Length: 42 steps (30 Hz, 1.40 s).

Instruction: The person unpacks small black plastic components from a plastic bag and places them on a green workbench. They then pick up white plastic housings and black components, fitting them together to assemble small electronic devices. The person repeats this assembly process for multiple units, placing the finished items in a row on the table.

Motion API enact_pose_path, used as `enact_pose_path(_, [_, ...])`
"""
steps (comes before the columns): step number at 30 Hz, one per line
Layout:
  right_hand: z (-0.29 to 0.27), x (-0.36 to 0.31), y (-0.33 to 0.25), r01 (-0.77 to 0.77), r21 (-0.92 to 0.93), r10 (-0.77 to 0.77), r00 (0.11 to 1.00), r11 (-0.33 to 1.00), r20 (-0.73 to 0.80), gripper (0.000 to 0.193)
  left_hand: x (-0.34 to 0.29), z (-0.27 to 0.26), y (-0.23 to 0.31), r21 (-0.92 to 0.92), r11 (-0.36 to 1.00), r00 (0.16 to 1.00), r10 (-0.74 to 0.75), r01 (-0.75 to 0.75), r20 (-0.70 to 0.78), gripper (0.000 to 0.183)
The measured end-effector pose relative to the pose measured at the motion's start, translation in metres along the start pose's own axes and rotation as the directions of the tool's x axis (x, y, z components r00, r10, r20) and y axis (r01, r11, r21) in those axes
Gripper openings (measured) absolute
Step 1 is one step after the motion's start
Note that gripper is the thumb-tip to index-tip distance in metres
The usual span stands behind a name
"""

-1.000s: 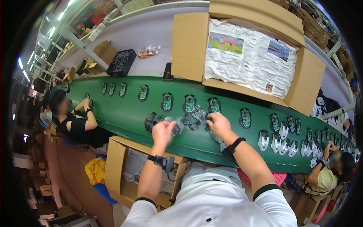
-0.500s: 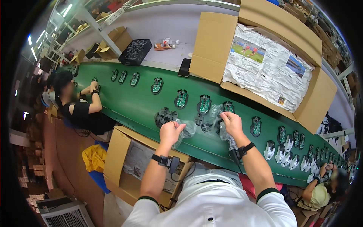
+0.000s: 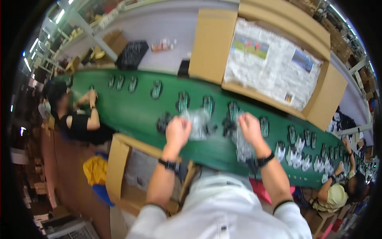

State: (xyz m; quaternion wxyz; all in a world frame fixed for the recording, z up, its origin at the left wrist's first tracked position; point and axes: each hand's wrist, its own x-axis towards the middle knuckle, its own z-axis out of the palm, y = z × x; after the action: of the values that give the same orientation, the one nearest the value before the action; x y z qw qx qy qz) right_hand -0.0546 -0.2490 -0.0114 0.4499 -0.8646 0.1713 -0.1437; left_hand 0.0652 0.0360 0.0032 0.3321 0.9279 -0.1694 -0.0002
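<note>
My left hand point(image 3: 178, 130), fingers closed, pinches a clear plastic bag point(image 3: 197, 122) that spreads to its right above the green belt. My right hand point(image 3: 250, 127) is also closed, at the top of a second clear bag point(image 3: 243, 148) hanging toward my wrist; its contents are blurred. A pile of black plastic parts point(image 3: 162, 122) lies left of my left hand, and more black parts point(image 3: 210, 127) sit between the hands. Beyond them, mouse bases with green circuit boards point(image 3: 207, 105) stand in a row. Motion blurs both hands.
The green belt point(image 3: 131, 107) runs across, with white mouse shells point(image 3: 295, 158) at right. An open carton point(image 3: 326, 107) with newsprint stands behind it; another open carton point(image 3: 118, 175) is at my near left. People work at the left point(image 3: 75, 115) and right point(image 3: 332, 191).
The view has shifted. The clear bag at my left hand now spreads up and right rather than hanging below. My right hand has moved slightly right, away from my left.
</note>
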Motion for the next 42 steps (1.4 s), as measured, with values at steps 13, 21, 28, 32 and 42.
enact_pose_path(13, [0.027, -0.046, -0.008, -0.377, 0.693, 0.223, 0.926, 0.615, 0.305, 0.012, -0.038, 0.053, 0.057, -0.777, 0.618, 0.931, 0.199, 0.123, 0.306, 0.030])
enact_pose_path(21, [0.051, -0.053, -0.051, -0.504, 0.738, 0.027, 0.818, -0.449, 0.575, 0.044, -0.074, 0.110, 0.062, -0.761, 0.644, 0.991, 0.133, -0.078, 0.010, 0.052])
enact_pose_path(28, [0.010, -0.064, -0.016, -0.486, 0.332, 0.378, 0.861, 0.808, 0.340, 0.033, -0.061, 0.078, 0.043, -0.262, 0.918, 0.954, 0.292, -0.299, -0.065, 0.033])
enact_pose_path(32, [0.005, -0.080, 0.081, 0.094, -0.385, -0.104, 0.995, 0.918, -0.006, 0.026, -0.060, 0.067, 0.018, -0.190, 0.953, 0.954, 0.265, -0.236, 0.143, 0.018])
enact_pose_path(42, [-0.005, -0.069, 0.044, -0.373, 0.135, 0.391, 0.906, 0.918, -0.160, 0.035, -0.071, 0.086, 0.082, -0.444, 0.896, 0.831, 0.244, 0.003, 0.499, 0.034])
